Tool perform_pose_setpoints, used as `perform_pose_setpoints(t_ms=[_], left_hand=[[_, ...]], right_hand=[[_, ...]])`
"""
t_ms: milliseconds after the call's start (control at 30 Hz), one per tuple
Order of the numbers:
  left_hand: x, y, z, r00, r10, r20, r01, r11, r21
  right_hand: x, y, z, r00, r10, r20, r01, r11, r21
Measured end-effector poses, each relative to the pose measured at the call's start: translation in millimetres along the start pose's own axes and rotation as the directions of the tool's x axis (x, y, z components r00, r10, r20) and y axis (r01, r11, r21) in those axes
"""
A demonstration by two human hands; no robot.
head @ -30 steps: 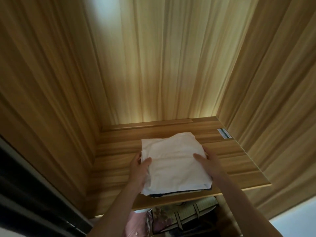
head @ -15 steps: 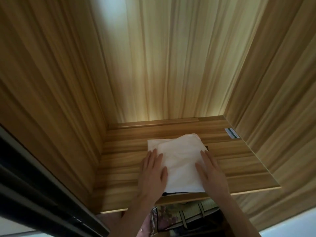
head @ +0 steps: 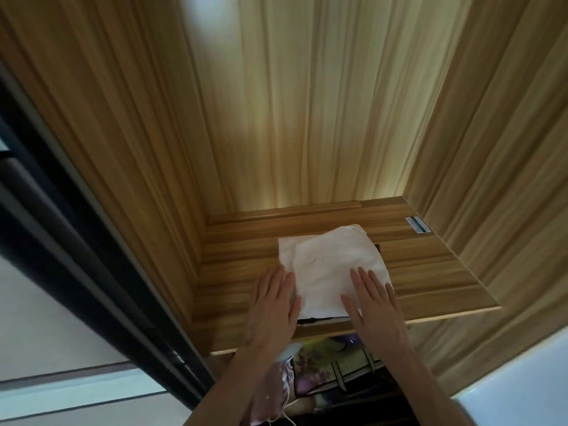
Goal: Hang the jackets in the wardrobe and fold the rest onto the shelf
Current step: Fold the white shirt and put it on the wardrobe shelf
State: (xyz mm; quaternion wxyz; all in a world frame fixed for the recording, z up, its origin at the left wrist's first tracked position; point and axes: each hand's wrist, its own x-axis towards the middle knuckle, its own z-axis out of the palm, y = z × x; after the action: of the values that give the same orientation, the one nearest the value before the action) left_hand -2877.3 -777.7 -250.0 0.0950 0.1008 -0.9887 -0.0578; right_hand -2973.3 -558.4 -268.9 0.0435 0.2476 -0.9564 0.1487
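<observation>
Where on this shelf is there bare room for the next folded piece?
Bare wood on the shelf lies right of the white folded cloth, up to the label; a narrower strip runs behind it. The front left is crowded: left hand, right hand.

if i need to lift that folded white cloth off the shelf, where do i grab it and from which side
Judging by its pose, take the white cloth by its two side edges, coming from the open front of the shelf. It lies flat in soft layers on a dark garment, so sliding fingers under each side should keep the fold together. The left hand and right hand already lie flat near those edges.
</observation>
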Motion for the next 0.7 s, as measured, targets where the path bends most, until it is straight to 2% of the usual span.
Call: perform_pose_setpoints(t_ms=[100,200,333,700], left_hand=[[-27,-7,-19,0.999,0.033,-0.027,-0.033,0.999,0.023],[-54,-15,-41,0.997,0.059,-0.045,-0.058,0.998,0.036],[-99,-30,-64,0.981,0.120,-0.154,-0.119,0.993,0.013],[-195,-57,-114,0.934,0.123,-0.335,-0.165,0.981,-0.098]], right_hand=[[-23,-27,-14,1.000,0.002,-0.027,-0.002,1.000,0.000],[-52,-58,-34,0.994,0.008,-0.112,-0.009,1.000,-0.009],[-94,-94,-57,0.988,0.022,-0.153,-0.029,0.999,-0.046],[-199,-174,-96,0.975,0.029,-0.221,-0.060,0.989,-0.137]])
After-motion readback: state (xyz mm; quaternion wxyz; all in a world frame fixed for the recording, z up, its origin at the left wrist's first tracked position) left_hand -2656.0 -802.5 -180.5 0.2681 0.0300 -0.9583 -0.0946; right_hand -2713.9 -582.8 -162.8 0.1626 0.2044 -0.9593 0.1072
